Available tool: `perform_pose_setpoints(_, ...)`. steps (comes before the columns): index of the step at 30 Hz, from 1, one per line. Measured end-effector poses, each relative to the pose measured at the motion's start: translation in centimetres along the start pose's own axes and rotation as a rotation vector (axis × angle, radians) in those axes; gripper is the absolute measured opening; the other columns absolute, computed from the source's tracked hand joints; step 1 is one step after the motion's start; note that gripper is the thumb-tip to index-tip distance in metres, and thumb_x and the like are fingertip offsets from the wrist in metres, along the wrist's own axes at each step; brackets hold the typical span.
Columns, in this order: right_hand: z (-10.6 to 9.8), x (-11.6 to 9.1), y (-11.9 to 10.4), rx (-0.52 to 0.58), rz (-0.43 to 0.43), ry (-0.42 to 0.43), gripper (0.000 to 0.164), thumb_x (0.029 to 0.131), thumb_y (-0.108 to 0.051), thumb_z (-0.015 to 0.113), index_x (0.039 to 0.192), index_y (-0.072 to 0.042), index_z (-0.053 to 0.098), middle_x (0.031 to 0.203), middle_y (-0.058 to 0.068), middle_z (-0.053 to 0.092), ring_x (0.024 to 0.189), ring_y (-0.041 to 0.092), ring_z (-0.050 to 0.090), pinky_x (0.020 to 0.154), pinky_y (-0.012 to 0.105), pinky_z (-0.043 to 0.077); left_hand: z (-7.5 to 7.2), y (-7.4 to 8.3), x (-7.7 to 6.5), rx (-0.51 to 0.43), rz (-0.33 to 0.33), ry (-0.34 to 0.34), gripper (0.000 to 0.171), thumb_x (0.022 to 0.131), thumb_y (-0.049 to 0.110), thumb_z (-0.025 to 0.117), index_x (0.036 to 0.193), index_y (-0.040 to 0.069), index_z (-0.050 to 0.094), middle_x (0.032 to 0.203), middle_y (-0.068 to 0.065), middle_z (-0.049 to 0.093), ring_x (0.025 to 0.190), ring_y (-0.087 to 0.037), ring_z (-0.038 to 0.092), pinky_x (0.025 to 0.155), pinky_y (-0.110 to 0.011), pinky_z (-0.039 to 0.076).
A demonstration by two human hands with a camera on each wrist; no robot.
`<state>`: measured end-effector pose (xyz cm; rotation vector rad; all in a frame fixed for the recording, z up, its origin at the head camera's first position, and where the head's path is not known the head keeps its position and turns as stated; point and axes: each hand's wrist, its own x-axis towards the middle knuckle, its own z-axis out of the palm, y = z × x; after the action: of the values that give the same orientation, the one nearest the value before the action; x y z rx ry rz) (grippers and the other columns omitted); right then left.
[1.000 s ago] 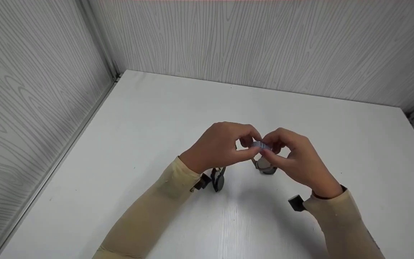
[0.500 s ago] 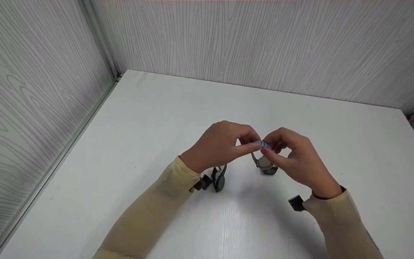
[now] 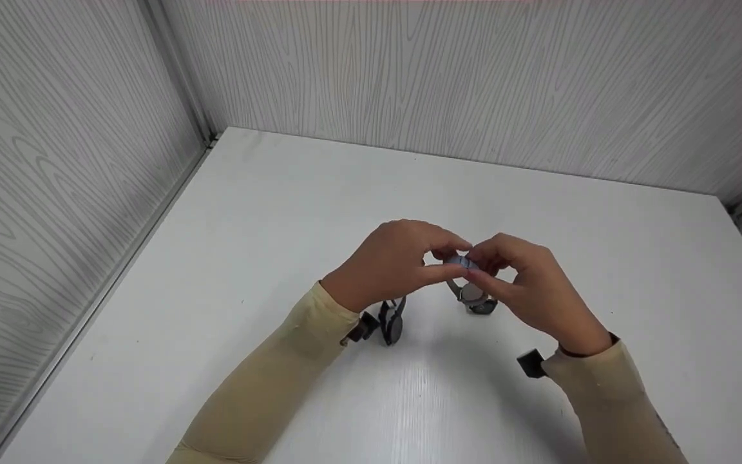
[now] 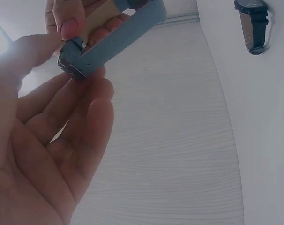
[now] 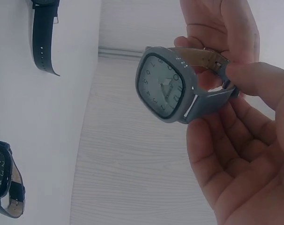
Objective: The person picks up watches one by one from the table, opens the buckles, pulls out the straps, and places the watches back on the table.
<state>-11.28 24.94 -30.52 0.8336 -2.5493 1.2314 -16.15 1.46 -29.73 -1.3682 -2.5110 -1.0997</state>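
Note:
Both hands hold a blue-grey wristwatch (image 5: 163, 86) by its strap (image 3: 463, 262), above the table. Its strap ends meet in a loop, and the square dial hangs below the fingers. My left hand (image 3: 397, 264) pinches the strap between thumb and fingers from the left. From the right, my right hand (image 3: 532, 283) pinches it close by, the fingertips of the two hands nearly touching. In the right wrist view, the thumb lies on the strap near the buckle (image 5: 219, 65). The fingers partly cover the place where the strap ends overlap.
On the white table (image 3: 319, 174) stands a dark watch (image 3: 391, 322) beside the left wrist. Another dark watch (image 3: 484, 308) lies under the held one, partly hidden by it. Pale wood-grain panels (image 3: 448, 77) enclose the table at the back and sides.
The held strap has shifted slightly left and down, and the dial has moved a little with it. Both hands keep their pinch, with small finger movements. The watches on the table have not moved.

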Motion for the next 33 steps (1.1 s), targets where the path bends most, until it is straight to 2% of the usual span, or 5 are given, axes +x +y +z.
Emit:
perform_pose_setpoints(10,0.15,-0.07,0.12,0.011,0.016,-0.019,0.018,0.092,-0.009,0.078,0.105,-0.020,0.072,0.097,-0.014,0.072,0.080,0.011,0.067,0.077,0.023,0.053,-0.04,0.05,0.18,0.059,-0.025,-0.056,0.018,0.097,0.031,0.074,0.110,0.020,0.081,0.096,0.013,0.077,0.076,0.001,0.062,0.070,-0.022,0.049)
perform_pose_setpoints(16,0.15,-0.16,0.25,0.002,0.021,-0.006,0.018,0.093,-0.007,0.077,0.104,-0.020,0.072,0.097,-0.014,0.071,0.081,0.011,0.066,0.076,0.023,0.054,0.00,0.19,0.21,0.082,0.025,-0.021,0.015,0.098,0.028,0.073,0.107,0.018,0.081,0.092,0.011,0.077,0.077,-0.002,0.063,0.072,-0.022,0.049)
perform_pose_setpoints(23,0.16,-0.08,0.36,-0.015,-0.019,0.029,0.022,0.091,0.000,0.076,0.105,-0.017,0.071,0.098,-0.012,0.071,0.084,0.010,0.066,0.077,0.022,0.053,0.30,-0.09,0.23,0.025,0.082,0.068,0.011,0.098,0.019,0.072,0.102,0.012,0.079,0.091,0.005,0.076,0.083,-0.006,0.067,0.078,-0.020,0.051)
perform_pose_setpoints(28,0.24,-0.01,0.46,-0.011,-0.039,0.043,0.022,0.091,0.001,0.076,0.106,-0.016,0.072,0.100,-0.010,0.072,0.086,0.010,0.066,0.079,0.023,0.054,0.38,-0.28,0.23,-0.002,0.084,0.085,0.012,0.098,0.019,0.071,0.103,0.012,0.079,0.092,0.005,0.076,0.084,-0.005,0.067,0.079,-0.020,0.052)
perform_pose_setpoints(33,0.14,-0.02,0.53,-0.042,-0.020,0.013,0.024,0.091,0.000,0.078,0.105,-0.019,0.075,0.099,-0.013,0.070,0.086,0.009,0.066,0.078,0.021,0.053,0.48,-0.58,0.06,0.094,0.080,0.086,0.022,0.097,0.024,0.071,0.116,0.013,0.076,0.098,0.006,0.076,0.090,-0.007,0.068,0.079,-0.023,0.053)
